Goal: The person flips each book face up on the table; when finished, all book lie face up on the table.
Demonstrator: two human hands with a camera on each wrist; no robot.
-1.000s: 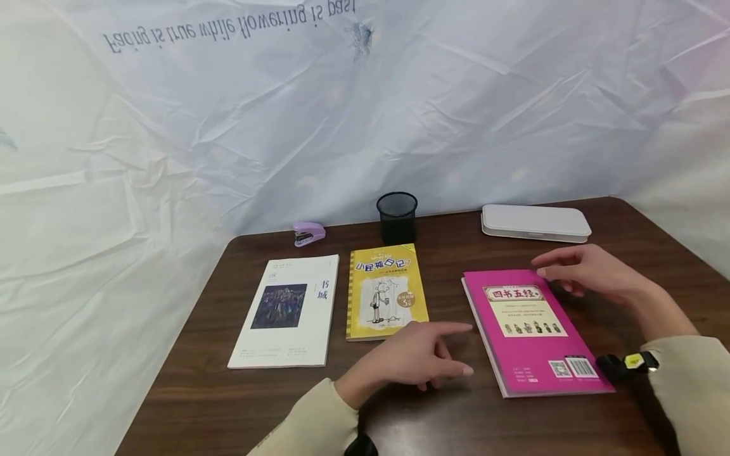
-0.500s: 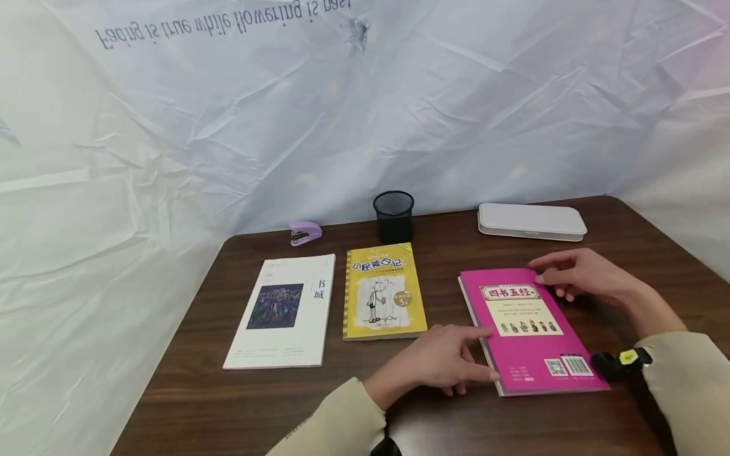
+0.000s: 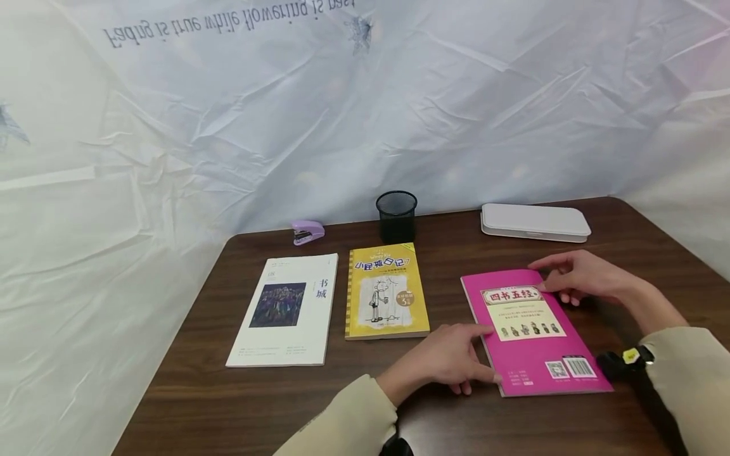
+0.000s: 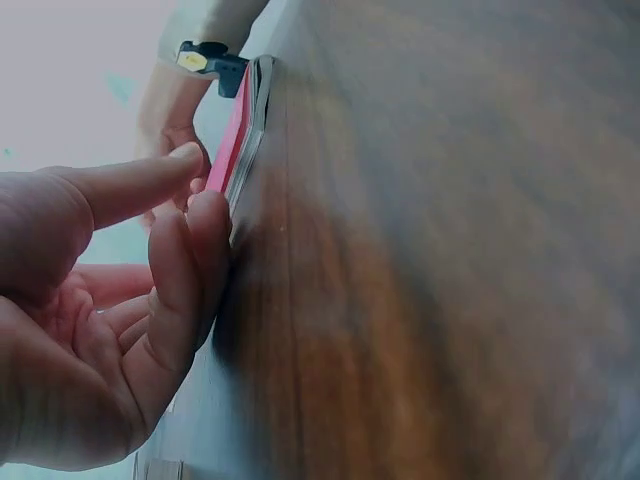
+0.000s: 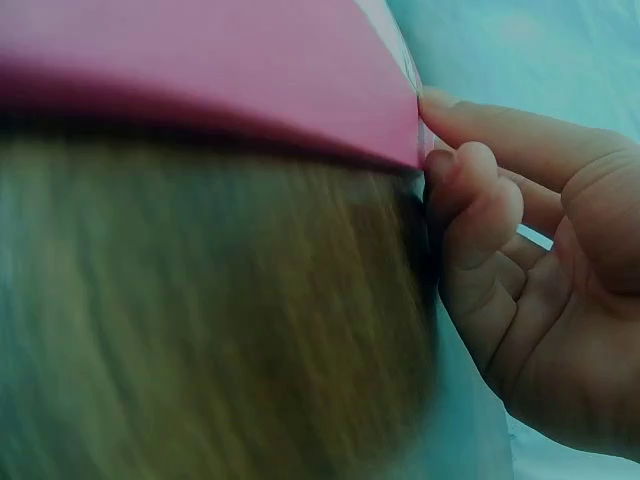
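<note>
A pink paperback book (image 3: 547,354) lies at the right of the wooden table with its barcode side up. At its far right corner, my right hand (image 3: 595,277) pinches the edge, the thumb on the cover. The right wrist view shows the thumb and curled fingers meeting at the corner of the pink cover (image 5: 230,70). My left hand (image 3: 447,354) touches the book's left edge with extended index finger and thumb, its other fingers bent beneath. In the left wrist view those fingertips are right at the pink book's edge (image 4: 236,140).
Left of the pink book lie a yellow cartoon book (image 3: 419,304) and a white book (image 3: 285,348). Behind them stand a purple stapler (image 3: 308,232), a black mesh pen cup (image 3: 397,225) and a white case (image 3: 535,221). A pale curtain (image 3: 342,126) hangs behind the table (image 3: 188,399).
My left hand has moved right and now touches the pink book's left edge. My right thumb has come onto the far corner of the cover.
</note>
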